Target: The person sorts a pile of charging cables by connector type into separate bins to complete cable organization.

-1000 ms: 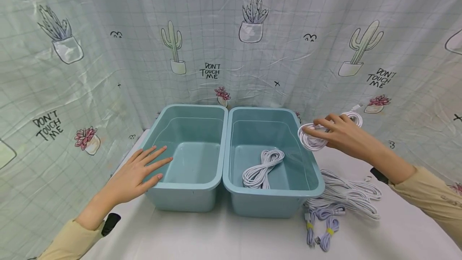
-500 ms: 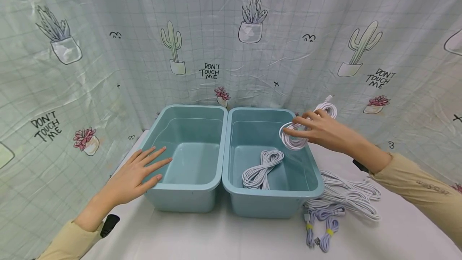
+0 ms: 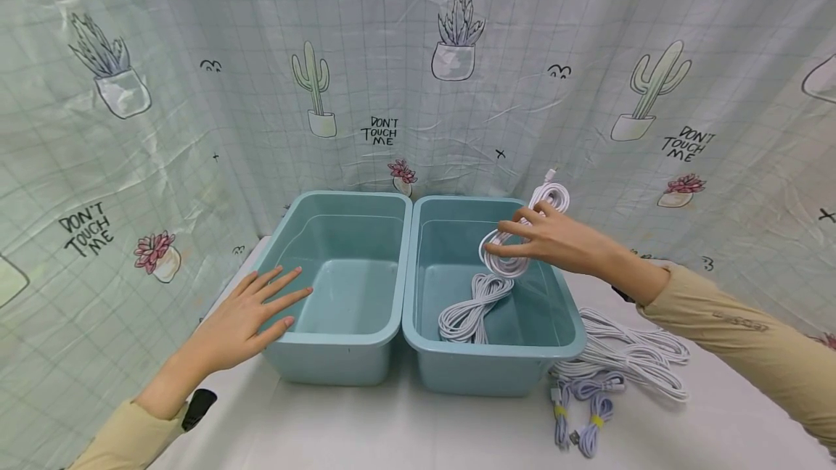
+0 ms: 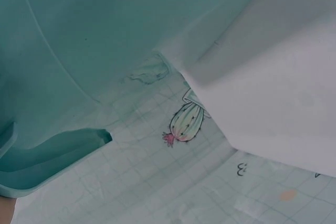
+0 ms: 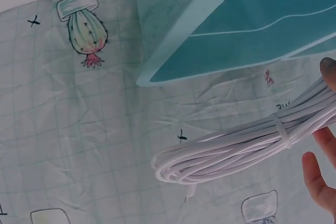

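My right hand (image 3: 555, 240) grips a coiled white cable (image 3: 501, 258) above the right-hand blue-green bin (image 3: 490, 349). A tie binds the middle of this cable (image 5: 231, 148) in the right wrist view, and a plug end sticks up from the coil in the head view. Inside the same bin lies another white cable bundle (image 3: 472, 310). My left hand (image 3: 242, 321), fingers spread and straight, rests at the near left rim of the left-hand bin (image 3: 329, 338). The left wrist view shows only a sliver of hand at its lower left corner.
On the white table (image 3: 418, 430), right of the bins, lie larger white cable bundles (image 3: 630, 354). In front of them are small pale purple cables (image 3: 596, 423), two with yellow ties. A patterned curtain (image 3: 405, 71) hangs behind the bins.
My right hand has carried the coiled white cable leftward, from beyond the right bin's right rim to above that bin. The left hand stays where it was.
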`<state>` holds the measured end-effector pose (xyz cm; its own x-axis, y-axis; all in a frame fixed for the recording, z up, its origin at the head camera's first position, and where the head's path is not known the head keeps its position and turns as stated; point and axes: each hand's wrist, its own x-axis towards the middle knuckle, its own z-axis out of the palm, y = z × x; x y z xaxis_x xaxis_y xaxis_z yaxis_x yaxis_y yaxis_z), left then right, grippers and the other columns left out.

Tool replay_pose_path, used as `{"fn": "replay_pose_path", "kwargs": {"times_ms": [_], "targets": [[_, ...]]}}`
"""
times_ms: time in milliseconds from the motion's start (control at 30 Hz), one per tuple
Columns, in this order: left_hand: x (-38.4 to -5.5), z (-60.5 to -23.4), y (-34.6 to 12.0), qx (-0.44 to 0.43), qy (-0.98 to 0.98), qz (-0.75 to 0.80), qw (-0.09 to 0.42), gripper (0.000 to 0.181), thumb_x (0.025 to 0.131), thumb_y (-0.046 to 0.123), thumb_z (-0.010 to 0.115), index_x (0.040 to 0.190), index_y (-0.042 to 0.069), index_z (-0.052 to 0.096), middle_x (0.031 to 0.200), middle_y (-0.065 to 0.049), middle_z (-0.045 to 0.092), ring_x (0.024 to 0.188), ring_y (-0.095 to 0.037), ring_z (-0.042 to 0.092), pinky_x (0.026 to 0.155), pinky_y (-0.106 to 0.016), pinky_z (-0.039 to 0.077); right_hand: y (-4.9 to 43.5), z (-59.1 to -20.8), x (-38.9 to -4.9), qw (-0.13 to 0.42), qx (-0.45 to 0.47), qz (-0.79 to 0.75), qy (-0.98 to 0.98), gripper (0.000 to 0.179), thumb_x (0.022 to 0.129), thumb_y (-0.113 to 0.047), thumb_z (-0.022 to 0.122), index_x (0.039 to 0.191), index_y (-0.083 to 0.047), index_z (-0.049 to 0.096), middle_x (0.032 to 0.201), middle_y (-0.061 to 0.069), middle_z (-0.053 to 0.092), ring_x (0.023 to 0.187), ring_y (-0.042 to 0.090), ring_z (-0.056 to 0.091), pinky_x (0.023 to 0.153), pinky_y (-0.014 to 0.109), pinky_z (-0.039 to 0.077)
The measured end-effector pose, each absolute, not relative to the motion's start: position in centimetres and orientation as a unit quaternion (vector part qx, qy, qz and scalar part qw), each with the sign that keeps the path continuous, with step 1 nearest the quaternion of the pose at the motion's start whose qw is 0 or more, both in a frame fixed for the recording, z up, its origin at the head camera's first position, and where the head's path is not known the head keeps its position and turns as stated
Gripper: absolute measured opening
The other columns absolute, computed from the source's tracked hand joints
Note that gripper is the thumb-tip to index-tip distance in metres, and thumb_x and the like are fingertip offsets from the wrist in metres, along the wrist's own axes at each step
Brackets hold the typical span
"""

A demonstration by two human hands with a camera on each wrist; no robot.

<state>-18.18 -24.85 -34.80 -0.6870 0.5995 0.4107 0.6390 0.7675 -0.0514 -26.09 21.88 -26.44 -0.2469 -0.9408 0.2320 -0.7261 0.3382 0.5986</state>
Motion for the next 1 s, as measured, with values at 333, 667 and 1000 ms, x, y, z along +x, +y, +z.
{"fn": "replay_pose_path", "kwargs": {"times_ms": [333,667,1000], "targets": [[-18.2,-34.9,-24.9,-0.339,-0.916,-0.050,0.209,0.044,0.087,0.028,0.055,0.130,0.023,0.048,0.141,-0.006,0.037,0.128,-0.035,0.032,0.100,-0.050,0.024,20.3,-26.8,-26.3,0.275,0.563,-0.220,-0.748,0.069,0.067,-0.007,0.075,0.122,-0.035,0.047,0.112,0.002,0.051,0.092,0.019,0.049,0.070,0.035,0.037],[-18.3,-35.0,-25.1,-0.338,-0.915,-0.048,0.214,0.044,0.086,0.028,0.055,0.129,0.021,0.049,0.142,-0.005,0.036,0.129,-0.034,0.032,0.101,-0.050,0.023,20.4,-27.0,-27.0,0.315,0.573,-0.262,-0.710,0.062,0.069,-0.010,0.073,0.120,-0.033,0.047,0.109,0.002,0.049,0.086,0.018,0.047,0.069,0.037,0.037],[-18.4,-35.1,-25.1,-0.336,-0.917,-0.050,0.209,0.045,0.086,0.029,0.055,0.130,0.024,0.047,0.142,-0.004,0.036,0.129,-0.033,0.031,0.100,-0.049,0.024,21.8,-27.3,-26.7,0.298,0.551,-0.246,-0.740,0.065,0.067,-0.002,0.074,0.120,-0.030,0.050,0.114,0.006,0.052,0.091,0.021,0.048,0.072,0.038,0.040]]}}
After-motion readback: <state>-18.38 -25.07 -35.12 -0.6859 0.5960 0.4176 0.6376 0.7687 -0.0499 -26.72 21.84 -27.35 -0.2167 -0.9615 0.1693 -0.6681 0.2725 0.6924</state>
